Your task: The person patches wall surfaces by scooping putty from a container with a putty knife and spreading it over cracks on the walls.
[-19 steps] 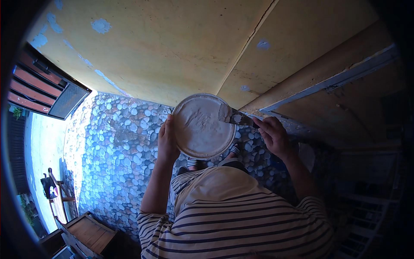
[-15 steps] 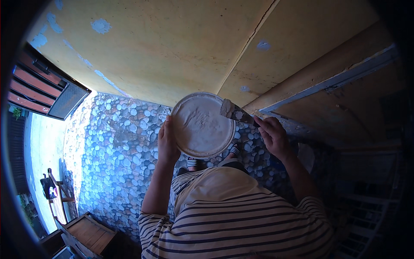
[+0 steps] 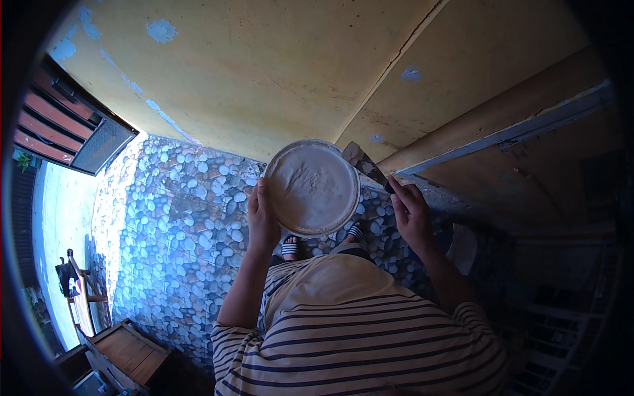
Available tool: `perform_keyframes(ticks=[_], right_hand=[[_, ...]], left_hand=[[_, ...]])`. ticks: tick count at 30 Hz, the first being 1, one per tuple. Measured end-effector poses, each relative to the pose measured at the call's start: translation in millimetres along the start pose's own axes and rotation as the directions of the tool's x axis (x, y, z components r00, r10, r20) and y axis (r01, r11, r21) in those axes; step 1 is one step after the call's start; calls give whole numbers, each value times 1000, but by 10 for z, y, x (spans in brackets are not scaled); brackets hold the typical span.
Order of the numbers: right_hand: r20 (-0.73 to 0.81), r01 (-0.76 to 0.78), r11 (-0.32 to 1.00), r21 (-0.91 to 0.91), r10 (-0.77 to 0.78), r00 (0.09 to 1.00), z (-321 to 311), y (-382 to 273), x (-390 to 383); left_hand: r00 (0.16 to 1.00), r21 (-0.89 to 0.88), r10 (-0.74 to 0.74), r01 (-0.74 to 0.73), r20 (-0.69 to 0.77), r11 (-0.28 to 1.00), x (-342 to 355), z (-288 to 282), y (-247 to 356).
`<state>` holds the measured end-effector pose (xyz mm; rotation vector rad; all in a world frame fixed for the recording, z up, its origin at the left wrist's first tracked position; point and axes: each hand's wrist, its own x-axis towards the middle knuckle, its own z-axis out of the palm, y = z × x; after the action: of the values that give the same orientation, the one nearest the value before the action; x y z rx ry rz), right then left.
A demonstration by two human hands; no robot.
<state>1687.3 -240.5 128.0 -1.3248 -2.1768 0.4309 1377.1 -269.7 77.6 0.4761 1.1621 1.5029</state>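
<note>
A round, rimmed pan or lid carries a spread of pale, ridged paste. My left hand grips its left edge, thumb up along the rim. On the other side my right hand is closed around the dark handle of a putty knife. The knife's blade points up and left, with its smeared tip beside the upper right rim; whether it touches the rim I cannot tell. Beyond both rises a yellow wall with a crack running down it and several pale blue-white patches.
Pebble-patterned flooring spreads under my sandalled feet. A red-slatted gate stands at the left. Lower left are a wooden cabinet and a wooden chair-like frame. A ledge juts from the wall at right.
The knife tip has moved from over the paste to just outside the rim at upper right. The round pan has tilted slightly, and the view has shifted a little.
</note>
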Motion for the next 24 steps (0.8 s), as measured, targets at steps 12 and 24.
perform_keyframes(ticks=[12, 24], right_hand=[[304, -450, 682, 576, 332, 893, -183, -87, 127], [397, -540, 535, 649, 367, 841, -307, -231, 168]], left_hand=[[999, 54, 49, -49, -7, 997, 145, -67, -30], [998, -80, 33, -36, -50, 996, 199, -20, -93]])
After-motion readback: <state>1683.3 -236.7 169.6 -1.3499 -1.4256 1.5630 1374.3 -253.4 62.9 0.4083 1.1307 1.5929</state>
